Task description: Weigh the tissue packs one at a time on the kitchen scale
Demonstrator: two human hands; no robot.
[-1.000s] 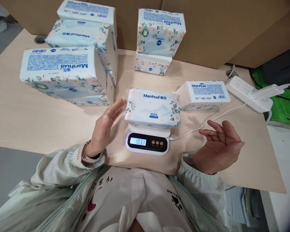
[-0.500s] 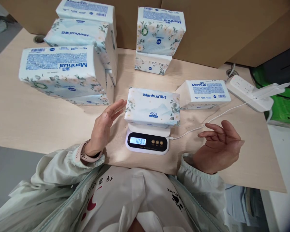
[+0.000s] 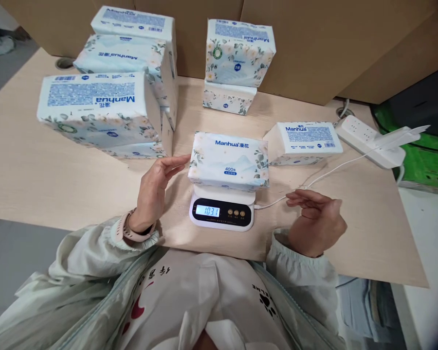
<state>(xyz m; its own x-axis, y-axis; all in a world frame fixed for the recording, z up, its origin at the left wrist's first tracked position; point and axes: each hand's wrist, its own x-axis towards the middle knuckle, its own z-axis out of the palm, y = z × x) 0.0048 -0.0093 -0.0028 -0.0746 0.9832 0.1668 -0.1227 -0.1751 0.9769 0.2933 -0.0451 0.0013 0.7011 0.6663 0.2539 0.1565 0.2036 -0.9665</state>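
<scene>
Fingers [image 3: 168, 170] of the left hand [image 3: 149, 194] lie straight and together beside the pack [image 3: 229, 158], contact unclear; the right hand [image 3: 316, 223], fingers half curled, holds nothing. The pack sits on the scale [image 3: 222, 224] near the front edge of the worktop [image 3: 51, 180], display [image 3: 209, 211] facing that edge, presumably for easy reading. A big stack [image 3: 105, 116] and a small stack [image 3: 237, 70] stand towards the back edge; between the right hand and the other pack [image 3: 310, 142], the cable [image 3: 259, 207] crosses the way

Pale green jacket [image 3: 83, 262] with gathered cuffs [image 3: 280, 243], white top [image 3: 193, 287] (red and black prints [image 3: 137, 308]), pink wristband [image 3: 121, 228]
</scene>
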